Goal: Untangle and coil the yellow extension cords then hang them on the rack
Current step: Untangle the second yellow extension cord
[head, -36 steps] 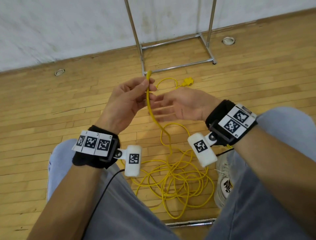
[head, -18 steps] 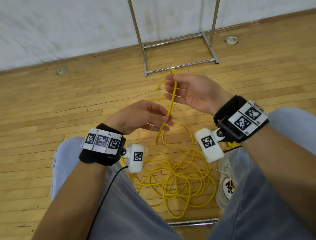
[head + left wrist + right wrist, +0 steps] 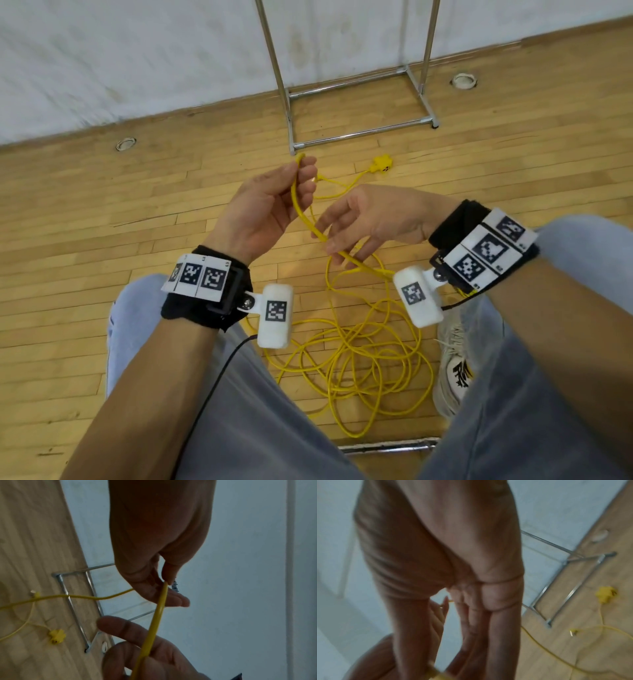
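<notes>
My left hand [image 3: 304, 168] is raised and pinches the thin yellow cord [image 3: 297, 209] between thumb and fingertips; the left wrist view shows the pinch [image 3: 165, 584] clearly. From there the cord slants down across the straight, spread fingers of my right hand [image 3: 329, 240], which do not curl round it. Below, it drops into a tangled yellow pile [image 3: 359, 356] on the floor between my knees. A yellow socket end [image 3: 382, 163] lies on the floor near the chrome rack [image 3: 359, 132], whose base and two uprights stand ahead by the wall.
The wooden floor meets a white wall behind the rack. My right shoe [image 3: 455, 359] sits beside the pile. A metal bar [image 3: 387, 447] lies under my legs. Two round floor fittings [image 3: 126, 144] [image 3: 464, 80] are set in the boards.
My left hand has risen and now pinches the cord at the top. My right hand has let go of its high hold, dropped lower and straightened its fingers under the cord.
</notes>
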A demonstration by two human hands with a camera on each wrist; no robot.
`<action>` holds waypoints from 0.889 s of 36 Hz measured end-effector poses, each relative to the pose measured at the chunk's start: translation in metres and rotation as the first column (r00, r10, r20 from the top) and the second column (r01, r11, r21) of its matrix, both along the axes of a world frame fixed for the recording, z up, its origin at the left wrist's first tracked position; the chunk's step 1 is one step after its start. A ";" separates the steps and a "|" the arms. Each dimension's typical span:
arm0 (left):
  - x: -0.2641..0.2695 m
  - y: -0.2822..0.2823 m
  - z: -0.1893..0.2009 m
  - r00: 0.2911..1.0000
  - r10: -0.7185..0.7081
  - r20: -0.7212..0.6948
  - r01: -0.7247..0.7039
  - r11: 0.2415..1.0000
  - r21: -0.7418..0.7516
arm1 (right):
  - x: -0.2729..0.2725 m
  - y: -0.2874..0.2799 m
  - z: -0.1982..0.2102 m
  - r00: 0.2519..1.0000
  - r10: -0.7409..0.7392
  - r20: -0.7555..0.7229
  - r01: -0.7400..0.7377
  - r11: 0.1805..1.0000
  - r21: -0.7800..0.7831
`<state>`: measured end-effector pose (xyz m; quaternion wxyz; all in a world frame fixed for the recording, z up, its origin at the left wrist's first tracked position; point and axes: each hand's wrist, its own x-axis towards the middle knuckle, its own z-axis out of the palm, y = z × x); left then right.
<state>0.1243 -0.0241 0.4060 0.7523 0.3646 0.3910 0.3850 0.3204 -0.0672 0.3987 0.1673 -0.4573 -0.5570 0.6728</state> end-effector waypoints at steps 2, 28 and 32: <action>-0.003 -0.002 0.004 0.997 -0.075 -0.031 0.078 0.992 0.102 | 0.002 0.004 0.000 0.989 -0.099 -0.106 0.091 0.993 -0.075; 0.001 0.009 -0.005 0.998 0.067 -0.012 -0.069 0.984 -0.167 | 0.003 0.001 0.007 0.984 -0.092 -0.151 0.095 0.995 0.016; -0.002 0.008 -0.009 0.995 0.075 -0.073 -0.079 0.995 -0.064 | 0.003 0.000 0.002 1.000 0.006 -0.019 -0.006 1.000 -0.005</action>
